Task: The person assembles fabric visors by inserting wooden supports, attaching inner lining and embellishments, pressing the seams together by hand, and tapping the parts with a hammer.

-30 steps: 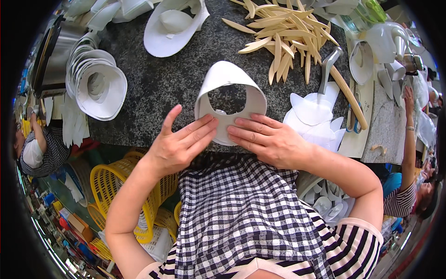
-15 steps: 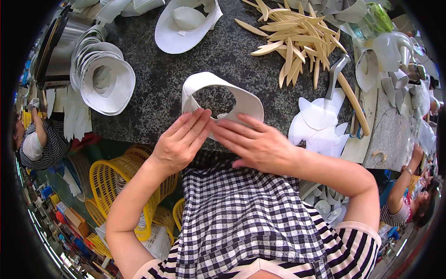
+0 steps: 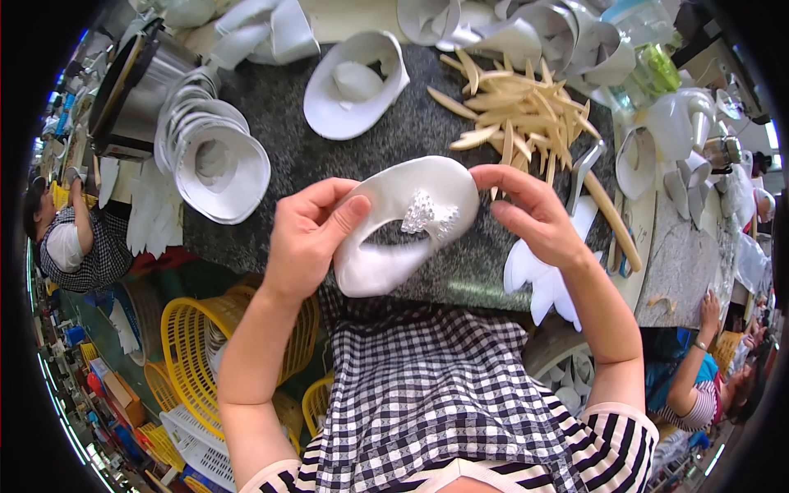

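Note:
A white shoe upper (image 3: 386, 273) with a cluster of sparkling stones is held tilted above the dark speckled tabletop (image 3: 296, 177). My left hand (image 3: 308, 234) pinches its left edge, thumb on top and fingers curled underneath. At the other end, my right hand (image 3: 538, 218) has its index fingertip against the rim, while the thumb stands apart from it; its other fingers are partly hidden. Beyond the held piece lies another white upper (image 3: 325, 111) with a rounded pad inside. Flat white cut pieces (image 3: 534, 275) lie below my right wrist.
A pile of pale curved wooden sticks (image 3: 514, 111) lies at the back right, beside a hammer (image 3: 610, 205). Nested white uppers (image 3: 259, 160) stand at the left near a metal pot (image 3: 148, 90). Yellow baskets (image 3: 177, 345) are below left. Other people work at both sides.
The upper has been lifted and turned, so its stones now show. My left hand has gone from lying flat to pinching its edge; my right hand has moved right and up.

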A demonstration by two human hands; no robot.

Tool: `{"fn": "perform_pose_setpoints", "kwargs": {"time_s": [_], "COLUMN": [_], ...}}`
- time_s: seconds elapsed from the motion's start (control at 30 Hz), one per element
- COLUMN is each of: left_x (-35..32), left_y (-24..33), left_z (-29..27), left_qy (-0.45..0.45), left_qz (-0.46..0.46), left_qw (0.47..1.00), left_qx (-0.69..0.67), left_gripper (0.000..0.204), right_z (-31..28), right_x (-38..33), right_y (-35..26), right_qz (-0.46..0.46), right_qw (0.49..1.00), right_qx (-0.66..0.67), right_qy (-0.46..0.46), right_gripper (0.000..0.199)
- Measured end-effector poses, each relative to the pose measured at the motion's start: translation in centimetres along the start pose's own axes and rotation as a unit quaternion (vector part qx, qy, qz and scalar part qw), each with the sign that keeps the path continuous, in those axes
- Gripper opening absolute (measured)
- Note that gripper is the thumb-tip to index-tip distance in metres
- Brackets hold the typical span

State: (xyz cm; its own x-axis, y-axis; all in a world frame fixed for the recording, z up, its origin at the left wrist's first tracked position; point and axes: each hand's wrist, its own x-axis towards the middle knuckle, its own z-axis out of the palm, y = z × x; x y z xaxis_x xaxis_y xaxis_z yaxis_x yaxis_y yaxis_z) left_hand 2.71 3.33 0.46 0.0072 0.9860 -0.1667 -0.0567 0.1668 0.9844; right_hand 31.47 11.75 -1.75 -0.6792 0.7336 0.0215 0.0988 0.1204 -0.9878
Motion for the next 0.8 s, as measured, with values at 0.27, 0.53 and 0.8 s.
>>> {"fn": "perform_pose_setpoints", "kwargs": {"time_s": [0.27,0.53,0.8], "left_x": [1.5,2.8,3.0], "left_y": [-0.4,-2.7,-2.8], "left_z": [1.8,2.9,1.6], "left_qy": [-0.058,0.058,-0.032], "left_qz": [-0.077,-0.069,-0.082], "left_qw": [0.968,0.980,0.936], "left_qx": [-0.232,-0.176,-0.341], "left_gripper": [0.031,0.045,0.068], "right_z": [1.7,1.7,3.1], "right_x": [2.1,3.3,2.2], "right_y": [0.2,1.8,1.5], "right_qz": [0.138,0.070,0.145], "right_qw": [0.948,0.968,0.931], "right_qx": [0.278,0.221,0.332], "right_qy": [0.064,0.093,0.053], "right_gripper": [0.029,0.032,0.037]}}
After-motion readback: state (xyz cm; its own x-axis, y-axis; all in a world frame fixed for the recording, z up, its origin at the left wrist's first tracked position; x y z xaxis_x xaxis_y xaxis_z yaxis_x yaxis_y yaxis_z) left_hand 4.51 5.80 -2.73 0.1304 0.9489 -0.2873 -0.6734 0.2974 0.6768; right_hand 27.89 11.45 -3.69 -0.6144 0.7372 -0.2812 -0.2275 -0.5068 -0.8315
